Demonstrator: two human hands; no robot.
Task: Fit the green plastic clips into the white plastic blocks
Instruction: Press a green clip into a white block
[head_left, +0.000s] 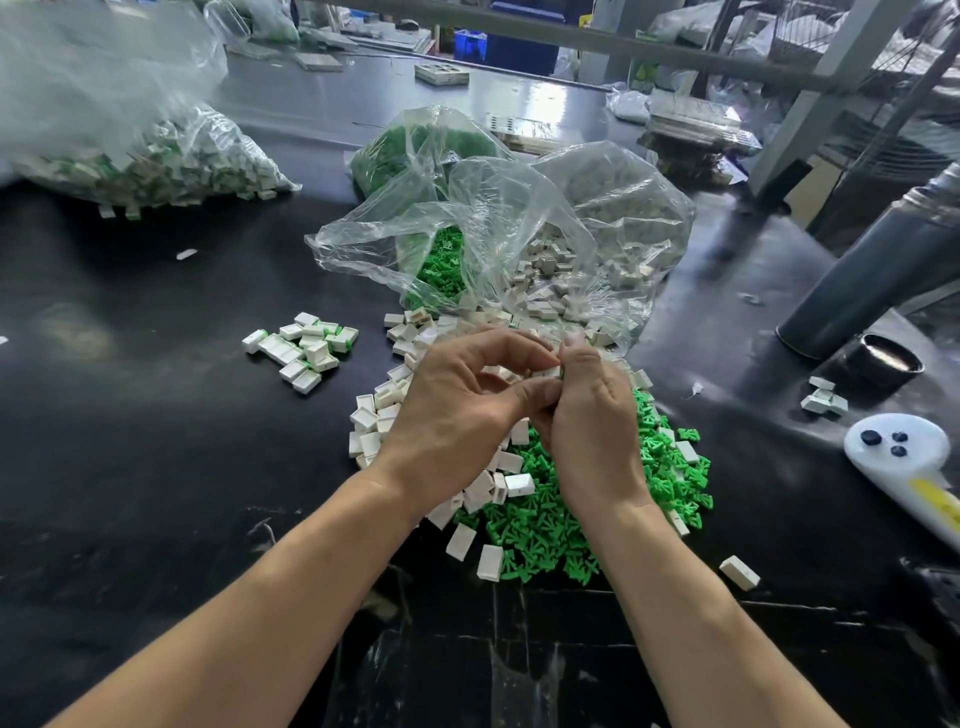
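Observation:
My left hand (457, 410) and my right hand (592, 421) meet above a heap of loose parts on the black table. Between their fingertips they pinch a small white block (551, 372); whether a clip sits in it is hidden by the fingers. Beneath the hands lies a pile of white blocks (379, 415) on the left and green clips (540, 530) on the right. A small group of blocks with green clips fitted (304, 349) lies to the left of the hands.
An open clear bag of white blocks (597, 249) and a bag of green clips (415, 150) lie behind the hands. A large bag of fitted blocks (145, 161) sits far left. A grey cylinder (878, 265), black cup (883, 361) and white tool (904, 457) stand right.

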